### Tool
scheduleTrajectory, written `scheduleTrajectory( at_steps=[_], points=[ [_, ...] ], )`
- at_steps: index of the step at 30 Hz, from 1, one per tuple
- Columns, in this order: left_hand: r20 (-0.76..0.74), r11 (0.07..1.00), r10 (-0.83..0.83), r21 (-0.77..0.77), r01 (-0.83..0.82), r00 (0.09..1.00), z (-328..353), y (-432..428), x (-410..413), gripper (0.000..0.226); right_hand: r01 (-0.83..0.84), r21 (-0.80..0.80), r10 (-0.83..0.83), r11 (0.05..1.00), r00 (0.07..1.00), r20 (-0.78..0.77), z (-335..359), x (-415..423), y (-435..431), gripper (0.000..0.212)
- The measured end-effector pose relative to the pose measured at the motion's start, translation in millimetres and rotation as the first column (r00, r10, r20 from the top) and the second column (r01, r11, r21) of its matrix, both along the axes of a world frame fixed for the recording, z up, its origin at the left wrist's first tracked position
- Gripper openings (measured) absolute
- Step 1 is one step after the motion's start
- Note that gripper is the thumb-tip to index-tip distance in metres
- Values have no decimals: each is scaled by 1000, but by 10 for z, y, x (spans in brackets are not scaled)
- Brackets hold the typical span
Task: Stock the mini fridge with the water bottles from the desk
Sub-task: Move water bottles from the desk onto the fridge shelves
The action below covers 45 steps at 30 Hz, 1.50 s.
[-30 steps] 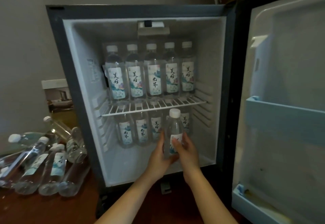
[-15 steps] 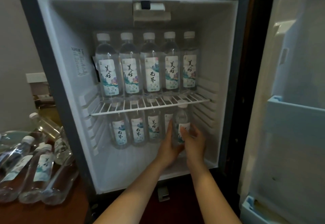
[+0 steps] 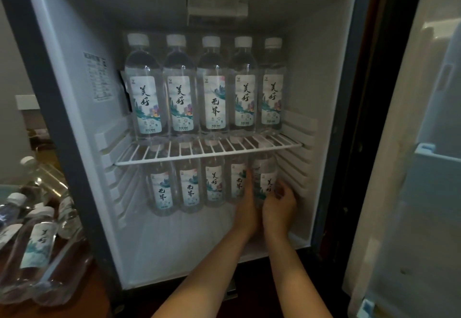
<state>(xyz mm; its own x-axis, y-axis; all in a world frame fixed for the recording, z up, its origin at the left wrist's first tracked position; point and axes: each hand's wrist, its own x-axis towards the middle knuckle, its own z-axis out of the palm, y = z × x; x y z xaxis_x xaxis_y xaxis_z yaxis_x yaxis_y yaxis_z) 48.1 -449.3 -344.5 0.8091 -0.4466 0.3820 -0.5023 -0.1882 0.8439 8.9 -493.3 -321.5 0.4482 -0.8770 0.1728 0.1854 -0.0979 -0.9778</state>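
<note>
Right hand [image 3: 279, 205] curls round the water bottle [image 3: 267, 180], left hand [image 3: 245, 208] flat-fingered against its left side. Bottle upright at the right end of the mini fridge [image 3: 74, 93] floor, under the wire shelf [image 3: 207, 153], just beside four shelved bottles [image 3: 189, 190]. Loose bottles [image 3: 37, 240] lie on the desk [image 3: 82, 300].

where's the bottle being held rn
Head view: held bottle at the right end of the fridge's lower row, under the wire shelf, between left hand and right hand.
</note>
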Motion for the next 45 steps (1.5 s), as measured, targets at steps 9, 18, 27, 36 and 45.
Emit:
scheduleTrajectory(
  at_steps=[9,18,27,36,45],
  points=[
    [9,999,26,44,-26,1000,44,-128,-30,79,60,-54,-61,997,998,-10,-17,-11,13,42],
    [-58,990,-44,133,52,997,66,-26,-73,83,-8,-31,7,999,1000,-18,-34,-59,25,42],
    [-10,980,-90,177,90,996,154,321,-174,55,-44,-24,43,999,998,-35,-8,-232,194,44],
    [-40,979,119,169,-110,992,223,692,-225,54,-128,-25,126,992,991,-42,166,-418,369,27],
    [160,983,162,59,-173,974,239,1677,-817,35,-593,27,586,804,785,-199,391,-625,704,20]
  ],
)
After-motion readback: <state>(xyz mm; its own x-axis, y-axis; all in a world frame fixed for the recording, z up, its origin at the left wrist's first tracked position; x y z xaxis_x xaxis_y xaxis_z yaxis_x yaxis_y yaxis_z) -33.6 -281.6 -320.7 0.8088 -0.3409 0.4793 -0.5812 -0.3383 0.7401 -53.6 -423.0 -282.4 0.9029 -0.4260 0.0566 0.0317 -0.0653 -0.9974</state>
